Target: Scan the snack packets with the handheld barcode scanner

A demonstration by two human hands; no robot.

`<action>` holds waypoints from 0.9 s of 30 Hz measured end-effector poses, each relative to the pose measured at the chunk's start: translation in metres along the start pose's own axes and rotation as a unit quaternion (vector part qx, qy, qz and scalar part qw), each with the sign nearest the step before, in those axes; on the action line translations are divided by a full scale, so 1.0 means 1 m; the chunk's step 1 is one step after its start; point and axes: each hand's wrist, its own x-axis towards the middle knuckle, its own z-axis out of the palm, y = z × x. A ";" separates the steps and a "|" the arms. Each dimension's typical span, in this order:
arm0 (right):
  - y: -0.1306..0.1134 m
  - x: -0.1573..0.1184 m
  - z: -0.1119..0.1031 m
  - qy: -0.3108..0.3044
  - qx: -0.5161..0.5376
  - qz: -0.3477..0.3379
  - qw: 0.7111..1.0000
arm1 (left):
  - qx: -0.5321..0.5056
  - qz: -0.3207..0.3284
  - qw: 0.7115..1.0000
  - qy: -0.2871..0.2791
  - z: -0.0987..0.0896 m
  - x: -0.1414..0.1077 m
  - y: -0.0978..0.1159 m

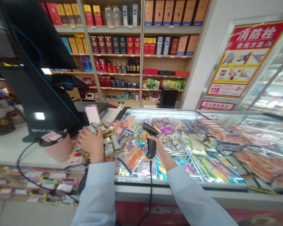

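Observation:
My left hand (91, 144) is curled over shiny gold-and-green food packets (112, 144) heaped at the freezer's left edge. Its fingers grip packets at the near side of the heap, partly hiding them. My right hand (157, 147) is wrapped around the handle of a black-and-yellow barcode scanner (151, 138). The scanner is raised over the freezer, its head pointing up and left toward the packets, its cable hanging down the front. Between my hands lies a clear bag of reddish food (133, 155), tilted on the glass.
A glass-topped chest freezer (226, 185) with colourful packs spans the right. To the left stand a black checkout terminal (47, 94) and a pink container (58, 147) on a white counter (4, 150). Behind are shelves (115, 29) of boxed bottles and a red wall sign (247, 59).

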 end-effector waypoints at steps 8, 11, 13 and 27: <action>-0.080 -0.066 -0.027 0.055 -0.068 -0.148 0.985 | -0.088 0.075 0.993 0.032 -0.019 -0.006 0.038; -0.110 -0.105 -0.056 0.091 -0.089 -0.187 0.974 | -0.123 0.138 0.983 0.006 -0.027 -0.019 0.069; -0.131 -0.130 -0.076 0.118 -0.107 -0.197 0.968 | -0.141 0.176 0.974 -0.016 -0.028 -0.032 0.091; -0.209 -0.243 -0.206 0.301 -0.082 -0.269 0.911 | -0.352 0.400 0.808 -0.250 -0.010 -0.251 0.286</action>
